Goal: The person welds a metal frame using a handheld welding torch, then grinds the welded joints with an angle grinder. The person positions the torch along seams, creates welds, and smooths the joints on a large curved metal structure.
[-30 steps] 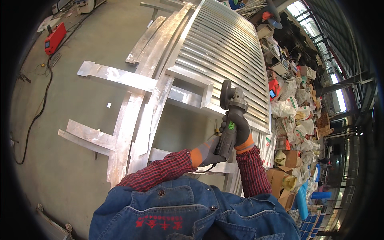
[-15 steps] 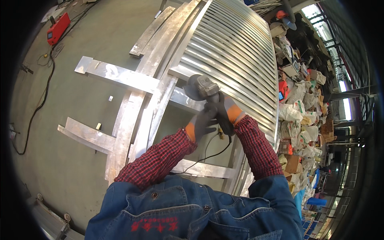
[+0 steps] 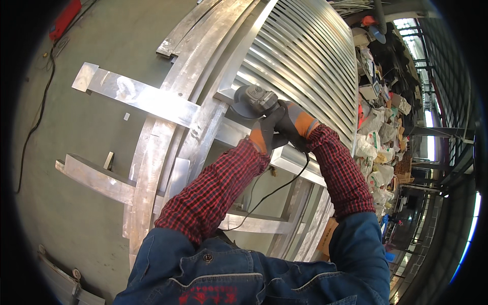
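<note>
Both my hands, in grey and orange work gloves, are on an angle grinder [image 3: 260, 99] with a dark round guard or disc on its left side. My right hand [image 3: 297, 122] is closed around the grinder's body. Close below the grinder's head, my left hand [image 3: 268, 127] is closed against it; some of its fingers are hidden. The grinder's head is over the near left corner of a slatted metal panel [image 3: 300, 56], and I cannot tell whether the disc touches metal. A black cord [image 3: 277, 190] hangs from the tool's rear end.
Long metal beams [image 3: 175, 84] and a crosswise bar [image 3: 142, 99] support the panel on the left. Another bar [image 3: 99, 180] sticks out over the floor. A red machine [image 3: 66, 18] stands far left with a cable. Bags and boxes [image 3: 376, 147] are heaped along the right.
My left hand has moved up and closed in on the grinder, where its fingers were looser before. The view has shifted, and the grinder sits slightly nearer the panel's corner.
</note>
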A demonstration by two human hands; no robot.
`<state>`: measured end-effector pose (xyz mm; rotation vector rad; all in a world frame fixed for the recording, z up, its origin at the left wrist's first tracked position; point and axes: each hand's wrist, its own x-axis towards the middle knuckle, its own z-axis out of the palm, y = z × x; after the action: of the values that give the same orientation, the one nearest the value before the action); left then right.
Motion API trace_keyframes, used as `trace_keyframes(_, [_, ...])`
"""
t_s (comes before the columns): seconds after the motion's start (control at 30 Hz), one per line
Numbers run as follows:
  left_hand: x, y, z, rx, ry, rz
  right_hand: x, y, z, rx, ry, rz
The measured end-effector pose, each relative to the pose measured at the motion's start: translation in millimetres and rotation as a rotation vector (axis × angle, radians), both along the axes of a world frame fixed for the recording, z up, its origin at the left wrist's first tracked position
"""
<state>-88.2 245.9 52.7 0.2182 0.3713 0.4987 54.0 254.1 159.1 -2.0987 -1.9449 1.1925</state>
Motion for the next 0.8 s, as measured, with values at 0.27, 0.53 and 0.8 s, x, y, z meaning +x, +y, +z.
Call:
trace_keyframes(0.27, [21, 39, -34, -0.038, 0.091, -0.023, 7, 47, -30, -0.033, 0.013, 0.002])
trace_keyframes(0.53, [18, 54, -17, -0.089, 0.209, -0.020, 10, 66, -31, -0.171, -0.088, 0.032])
trace_keyframes(0.8, [4, 59, -15, -0.006, 0.169, 0.049, 17, 74, -51, -0.126, 0.006, 0.042])
